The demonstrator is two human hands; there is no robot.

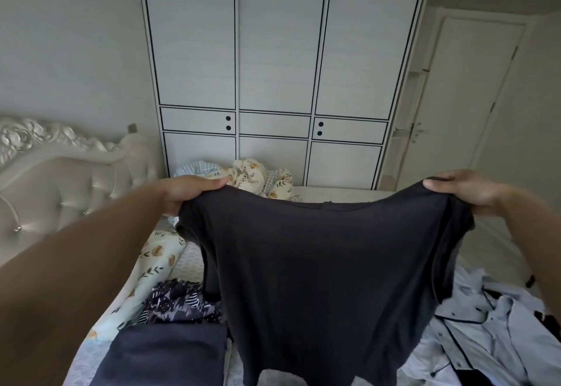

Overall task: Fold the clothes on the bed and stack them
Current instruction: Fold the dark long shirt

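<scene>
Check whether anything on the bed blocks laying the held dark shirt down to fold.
Both the left hand and right hand hold the dark shirt up. Beneath it, a folded navy garment and a pale blue shirt occupy the bed.

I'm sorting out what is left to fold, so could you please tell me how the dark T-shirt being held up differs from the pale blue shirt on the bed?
The dark T-shirt hangs spread in the air, held at its shoulders by the left hand and right hand; the pale blue shirt lies crumpled on the bed. The T-shirt is plain; the pale blue shirt has dark piping and buttons. Neither is folded.
</scene>
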